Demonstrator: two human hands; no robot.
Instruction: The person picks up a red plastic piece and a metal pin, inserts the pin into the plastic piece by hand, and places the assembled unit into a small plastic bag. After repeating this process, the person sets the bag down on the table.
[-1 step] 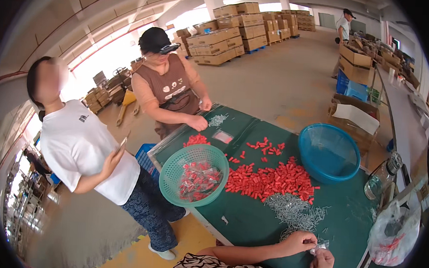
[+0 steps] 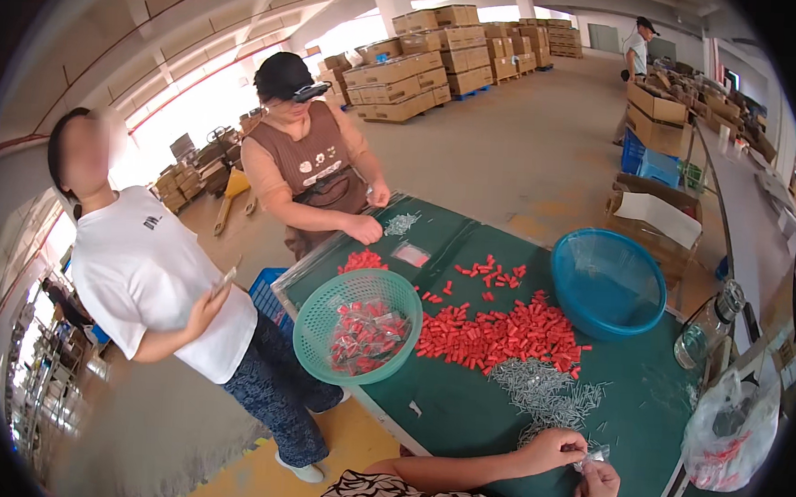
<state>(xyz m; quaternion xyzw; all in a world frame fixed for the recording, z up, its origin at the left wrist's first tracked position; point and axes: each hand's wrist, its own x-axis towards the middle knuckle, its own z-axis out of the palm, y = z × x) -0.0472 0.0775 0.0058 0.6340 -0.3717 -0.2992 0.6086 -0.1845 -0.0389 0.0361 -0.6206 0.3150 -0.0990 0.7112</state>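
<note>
At the near right of the green table [image 2: 415, 429], a small clear plastic bag [image 2: 596, 454] is between my hands. My left hand [image 2: 553, 449] pinches it from the left with bent fingers. From the right, my right hand [image 2: 600, 489] holds its other side. What is inside the bag cannot be made out. Just beyond my left hand lies a heap of grey screws [image 2: 548, 390]. Farther off spreads a large pile of red plastic plugs [image 2: 501, 335]. A green perforated basket [image 2: 308, 334] holds several bags with red pieces.
A blue basin [image 2: 623, 330] stands at the table's right, near a glass jar [image 2: 697, 341] and a hanging plastic bag [image 2: 728, 437]. A co-worker [image 2: 303, 163] handles small parts across the table; another person [image 2: 167, 272] stands at the left. Stacked cartons [image 2: 398, 82] fill the back.
</note>
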